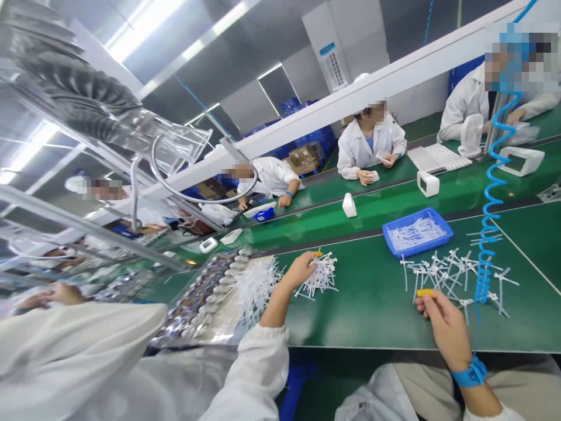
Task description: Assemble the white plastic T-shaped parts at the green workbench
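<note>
We have 1 blue tray (pixel 423 246) of white strips (pixel 416 233) at far right, ties (pixel 443 270) scattered on its near side by our right hand (pixel 446 321) and piled at our left hand (pixel 300 271), and cannot tell whether either hand, fingers curled, pinches anything.

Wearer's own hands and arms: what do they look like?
Loose white sleeves. The left hand and right hand each wear a yellow finger cover; the right also has a blue wrist strap with a thin blue cord.
</note>
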Available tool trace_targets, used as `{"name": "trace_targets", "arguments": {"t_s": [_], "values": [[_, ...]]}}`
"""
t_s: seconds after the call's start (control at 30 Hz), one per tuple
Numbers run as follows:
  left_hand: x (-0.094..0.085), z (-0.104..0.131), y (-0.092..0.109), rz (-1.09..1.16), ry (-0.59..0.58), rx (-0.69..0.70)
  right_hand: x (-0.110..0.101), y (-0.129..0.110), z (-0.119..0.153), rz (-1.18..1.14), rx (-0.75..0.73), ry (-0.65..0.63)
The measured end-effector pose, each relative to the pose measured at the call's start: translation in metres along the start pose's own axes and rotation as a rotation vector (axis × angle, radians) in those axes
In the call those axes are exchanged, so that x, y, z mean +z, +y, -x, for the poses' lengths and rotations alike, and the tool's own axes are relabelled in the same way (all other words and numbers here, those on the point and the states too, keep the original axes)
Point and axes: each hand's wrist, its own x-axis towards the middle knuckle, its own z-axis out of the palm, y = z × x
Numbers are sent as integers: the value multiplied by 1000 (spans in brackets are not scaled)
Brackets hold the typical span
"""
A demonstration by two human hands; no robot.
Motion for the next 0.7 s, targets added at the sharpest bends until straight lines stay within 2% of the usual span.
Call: {"name": "trace_targets", "arguments": {"t_s": [0.27,0.43,0.7], "values": [[-13,-3,15,46,-20,18,0,3,-1,1,-12,-8],[-11,-3,32,50,-31,60,1,3,-1,-23,-32,3],[-28,-6,59,-14,135,89,1,1,-2,-47,-20,-14]]}}
